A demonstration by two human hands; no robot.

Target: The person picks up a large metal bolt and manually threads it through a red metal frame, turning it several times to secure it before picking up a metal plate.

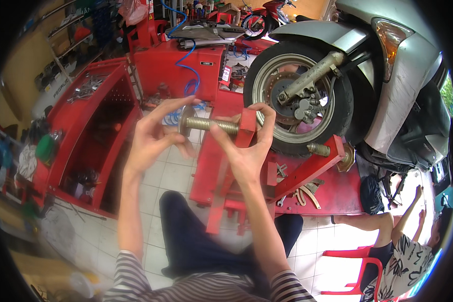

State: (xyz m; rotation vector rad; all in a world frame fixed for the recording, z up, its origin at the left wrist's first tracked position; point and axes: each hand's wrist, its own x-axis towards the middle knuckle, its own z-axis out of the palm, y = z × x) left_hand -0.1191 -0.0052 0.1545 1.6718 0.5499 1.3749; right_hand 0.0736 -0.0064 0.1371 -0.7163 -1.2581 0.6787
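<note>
A threaded clamp screw (204, 124) with a round metal disc at its left end runs through a red upright arm (247, 126) of a wheel clamp. My left hand (158, 132) curls round the disc, index finger over its top and thumb at its lower edge. My right hand (249, 153) wraps the red arm from behind, with its thumb pressed against the thread. To the right, a second red clamp arm (309, 173) carries another screw (319, 149). A motorcycle's front wheel (297, 95) stands just behind the two arms.
A red tool cabinet (93, 136) stands at left, wrenches on its top. Metal parts and a wrench (281, 200) lie on the red lift platform (337, 194). A blue air hose (189, 65) hangs behind. At lower right, another person (407, 256) sits on a red plastic chair (355, 259).
</note>
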